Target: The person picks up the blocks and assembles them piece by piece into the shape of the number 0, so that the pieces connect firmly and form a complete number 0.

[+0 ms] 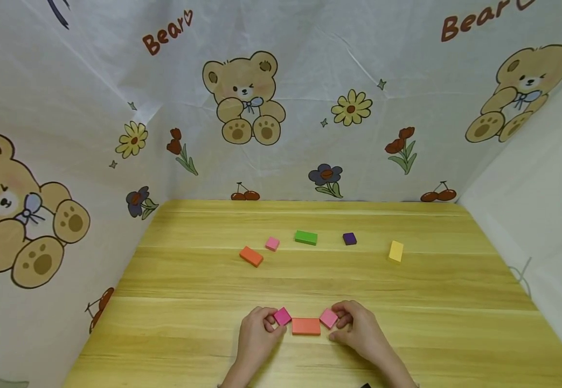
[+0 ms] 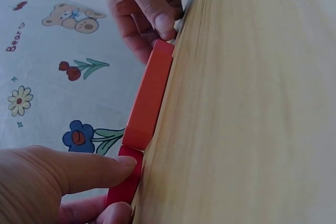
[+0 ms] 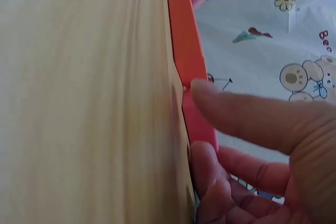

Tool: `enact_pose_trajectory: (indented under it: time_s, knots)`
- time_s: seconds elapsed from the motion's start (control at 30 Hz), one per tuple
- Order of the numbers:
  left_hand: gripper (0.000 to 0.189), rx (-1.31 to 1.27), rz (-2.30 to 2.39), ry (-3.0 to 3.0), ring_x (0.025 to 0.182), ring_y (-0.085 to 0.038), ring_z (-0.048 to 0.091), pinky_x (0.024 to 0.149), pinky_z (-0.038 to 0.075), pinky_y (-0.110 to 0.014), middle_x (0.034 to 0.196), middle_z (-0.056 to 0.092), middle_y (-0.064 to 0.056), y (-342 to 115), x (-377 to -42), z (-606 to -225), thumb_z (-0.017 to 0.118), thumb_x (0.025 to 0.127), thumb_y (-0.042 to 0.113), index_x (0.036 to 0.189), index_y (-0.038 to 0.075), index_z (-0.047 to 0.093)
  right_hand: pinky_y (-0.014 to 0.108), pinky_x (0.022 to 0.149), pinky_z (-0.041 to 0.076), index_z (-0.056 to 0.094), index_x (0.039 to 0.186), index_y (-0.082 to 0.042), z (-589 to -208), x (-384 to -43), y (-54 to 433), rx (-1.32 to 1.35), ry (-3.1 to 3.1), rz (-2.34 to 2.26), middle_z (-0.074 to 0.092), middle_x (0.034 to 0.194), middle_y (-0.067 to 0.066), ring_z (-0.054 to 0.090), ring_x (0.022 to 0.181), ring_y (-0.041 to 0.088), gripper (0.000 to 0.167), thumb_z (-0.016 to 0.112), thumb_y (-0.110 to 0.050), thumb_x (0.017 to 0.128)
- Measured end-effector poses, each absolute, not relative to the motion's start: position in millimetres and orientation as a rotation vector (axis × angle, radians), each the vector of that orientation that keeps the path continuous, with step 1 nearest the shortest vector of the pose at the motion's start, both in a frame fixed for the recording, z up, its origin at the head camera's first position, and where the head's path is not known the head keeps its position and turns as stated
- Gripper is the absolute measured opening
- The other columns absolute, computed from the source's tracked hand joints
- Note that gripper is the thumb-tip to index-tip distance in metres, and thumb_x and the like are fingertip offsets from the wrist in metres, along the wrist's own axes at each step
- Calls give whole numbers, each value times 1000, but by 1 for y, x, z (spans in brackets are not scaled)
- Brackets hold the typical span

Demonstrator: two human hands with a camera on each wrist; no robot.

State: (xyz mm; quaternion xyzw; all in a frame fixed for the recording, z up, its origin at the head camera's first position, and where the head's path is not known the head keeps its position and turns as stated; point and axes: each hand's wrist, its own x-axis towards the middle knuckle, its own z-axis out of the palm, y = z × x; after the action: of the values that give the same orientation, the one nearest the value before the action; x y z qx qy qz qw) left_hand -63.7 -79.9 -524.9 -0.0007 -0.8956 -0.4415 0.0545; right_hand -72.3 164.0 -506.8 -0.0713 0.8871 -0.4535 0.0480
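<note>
Near the front of the table, an orange-red rectangular block [image 1: 306,326] lies flat between two small square blocks turned cornerwise. On its left side is a magenta block [image 1: 283,317], pinched by my left hand [image 1: 257,331] between thumb and fingers. Against its right end sits a pink block [image 1: 328,318], which my right hand [image 1: 358,330] holds with curled fingers and thumb. The left wrist view has the thumb on the magenta block [image 2: 127,182], close against the orange-red block [image 2: 148,100]. In the right wrist view the thumb overlaps the pink block [image 3: 199,124].
Farther back lie an orange block [image 1: 251,256], a small pink block [image 1: 272,244], a green block [image 1: 306,237], a dark purple block [image 1: 349,238] and a yellow block [image 1: 395,251]. A bear-printed cloth [image 1: 300,151] hangs behind the wooden table [image 1: 188,323].
</note>
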Motion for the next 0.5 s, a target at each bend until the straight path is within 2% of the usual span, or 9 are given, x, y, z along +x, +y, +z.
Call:
enact_pose_trajectory:
  time_s: [0.13,0.23,0.37,0.5]
  knots:
    - [27,-1,-1335,-2723,59,3,47,56,44,-16,71,56,6,-79,-63,-525,86,67,6,90,2,73,23,70,53,64,114,3,-503,-73,174,-276,2682,-1382,62,98,7,59,79,11,60,90,-5,61]
    - [26,-5,-1340,-2721,59,2,47,56,44,-15,71,56,6,-79,-63,-525,86,67,6,90,2,73,23,71,52,63,118,1,-496,-76,183,-210,2674,-1360,62,101,7,60,84,14,63,90,-7,62]
    - [27,-9,-1344,-2720,59,2,48,56,44,-15,71,56,5,-79,-64,-525,86,68,6,90,2,73,23,70,51,62,121,0,-487,-88,198,-102,2704,-1340,63,104,8,62,92,21,61,89,-9,66]
    - [26,-10,-1344,-2723,59,2,47,56,43,-16,71,56,5,-80,-64,-526,86,68,6,91,2,73,22,72,53,60,123,3,-481,-108,221,-64,2814,-1354,64,108,17,63,99,30,58,85,-12,74]
